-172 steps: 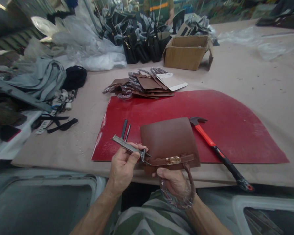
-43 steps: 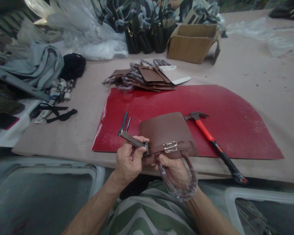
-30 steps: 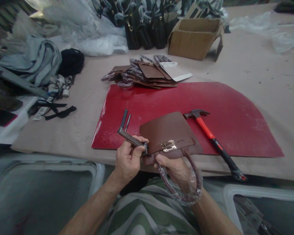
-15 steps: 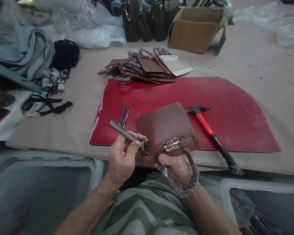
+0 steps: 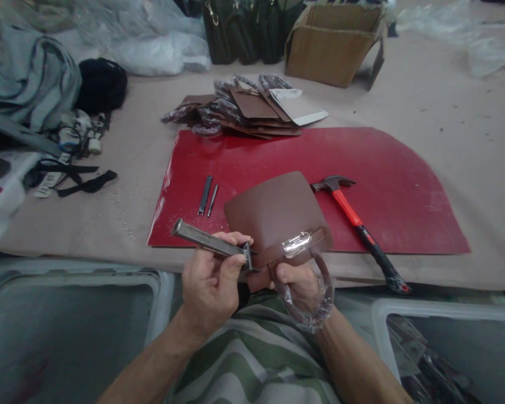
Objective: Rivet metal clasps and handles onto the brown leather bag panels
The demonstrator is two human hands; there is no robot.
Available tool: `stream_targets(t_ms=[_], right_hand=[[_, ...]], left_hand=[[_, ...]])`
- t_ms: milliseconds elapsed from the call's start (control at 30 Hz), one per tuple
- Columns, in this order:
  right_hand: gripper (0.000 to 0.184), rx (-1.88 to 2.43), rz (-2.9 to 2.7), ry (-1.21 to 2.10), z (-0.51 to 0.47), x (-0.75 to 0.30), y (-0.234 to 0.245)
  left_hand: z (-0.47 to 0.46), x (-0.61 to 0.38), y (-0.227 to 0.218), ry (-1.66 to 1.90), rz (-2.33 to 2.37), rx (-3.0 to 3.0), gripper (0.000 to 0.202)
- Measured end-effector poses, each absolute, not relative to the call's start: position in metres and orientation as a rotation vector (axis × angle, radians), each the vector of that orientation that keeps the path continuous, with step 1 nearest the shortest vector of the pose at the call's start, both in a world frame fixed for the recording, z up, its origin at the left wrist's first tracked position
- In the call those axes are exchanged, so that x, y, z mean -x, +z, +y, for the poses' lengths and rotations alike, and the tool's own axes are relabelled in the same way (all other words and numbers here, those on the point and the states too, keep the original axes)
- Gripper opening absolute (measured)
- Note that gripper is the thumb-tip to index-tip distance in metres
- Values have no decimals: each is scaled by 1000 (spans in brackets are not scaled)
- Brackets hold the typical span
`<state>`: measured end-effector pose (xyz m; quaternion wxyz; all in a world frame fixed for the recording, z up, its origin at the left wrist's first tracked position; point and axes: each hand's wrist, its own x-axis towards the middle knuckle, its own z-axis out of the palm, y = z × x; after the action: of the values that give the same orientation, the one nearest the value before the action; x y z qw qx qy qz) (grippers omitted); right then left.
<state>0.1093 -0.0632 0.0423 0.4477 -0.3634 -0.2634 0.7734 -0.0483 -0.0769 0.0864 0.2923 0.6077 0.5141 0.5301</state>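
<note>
Grip first: my left hand (image 5: pixel 210 280) is closed on the long grey metal tool (image 5: pixel 202 240), thumb and fingers pinching its shaft near the forked tip. That tip sits against the left end of the strap on the brown leather bag front (image 5: pixel 273 210). My right hand (image 5: pixel 297 279) is pressed shut on the strap from below, just under the silver metal clasp (image 5: pixel 295 245), with the plastic-wrapped brown handle loop (image 5: pixel 320 306) curling round it. I hold the piece up at the near edge of the beige tabletop (image 5: pixel 446 112), its top leaning over the red mat (image 5: pixel 382 185). To do this well, I judge I should keep the strap taut with the right hand, hold the tool low for control and press gently, since a slip could scar the leather or catch my right thumb close by. The mat lies along the near edge. It carries two thin dark metal punches (image 5: pixel 207 195) toward its left side and a hammer with an orange-and-black handle (image 5: pixel 357 224) to the right of the bag front. A heap of brown leather pieces (image 5: pixel 244 106) touches the mat's far edge. An open cardboard box (image 5: pixel 332 45) and black handbags (image 5: pixel 244 28) stand toward the far edge. Grey cloth (image 5: pixel 29 78) and loose black straps (image 5: pixel 79 179) crowd the left side. Grey plastic tubs (image 5: pixel 67 325) sit below the near edge.
</note>
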Motion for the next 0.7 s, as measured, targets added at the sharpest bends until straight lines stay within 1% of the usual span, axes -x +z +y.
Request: stream_targets(t_ms=[100, 267, 400, 567, 700], right_hand=[[40, 804, -667, 1918, -63, -110, 42], [31, 722, -555, 2033, -64, -112, 39], [32, 755, -498, 2059, -68, -113, 34], [39, 795, -556, 2062, -71, -113, 30], [32, 780, -560, 2041, -69, -114, 33]], left_hand=[[-76, 50, 82, 1410, 1390, -1657, 13], [-72, 52, 73, 1401, 1394, -1506, 14], [-67, 51, 69, 1375, 1400, -1400, 18], [-65, 51, 63, 1334, 1384, -1286, 23], [-65, 50, 62, 1346, 1380, -1271, 22]])
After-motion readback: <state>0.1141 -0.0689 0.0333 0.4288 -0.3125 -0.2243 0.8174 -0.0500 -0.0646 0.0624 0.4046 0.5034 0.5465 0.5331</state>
